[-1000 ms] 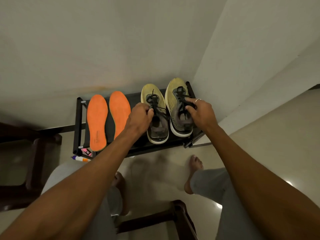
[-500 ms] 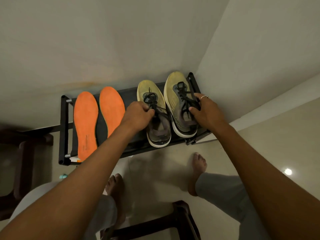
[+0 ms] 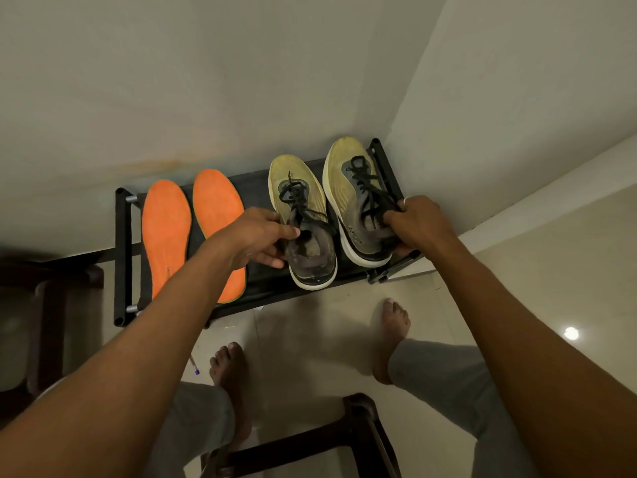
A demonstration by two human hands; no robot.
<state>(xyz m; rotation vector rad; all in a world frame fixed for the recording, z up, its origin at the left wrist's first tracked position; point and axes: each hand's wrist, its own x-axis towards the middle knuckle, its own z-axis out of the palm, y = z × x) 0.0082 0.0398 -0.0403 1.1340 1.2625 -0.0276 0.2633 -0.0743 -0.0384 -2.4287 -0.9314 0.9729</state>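
Observation:
Two yellow-and-grey sneakers with black laces stand side by side on the right half of a low black shoe rack [image 3: 124, 257] in the wall corner. My left hand [image 3: 256, 238] grips the collar of the left sneaker [image 3: 300, 198], thumb at its opening. My right hand [image 3: 415, 224] grips the heel and lace ends of the right sneaker [image 3: 348, 174]. Two orange insoles, the left insole [image 3: 165, 232] and the right insole [image 3: 215, 201], lie flat on the rack's left half.
Walls close in behind and to the right of the rack. My bare feet [image 3: 393, 326] stand on the glossy tiled floor. A dark wooden stool [image 3: 358, 429] is below between my legs, dark furniture [image 3: 31, 305] at left, a pen [image 3: 194, 367] on the floor.
The view has shifted and drawn closer. My left hand has slid from the left sneaker's laces to its collar; my right hand has moved back to the right sneaker's heel.

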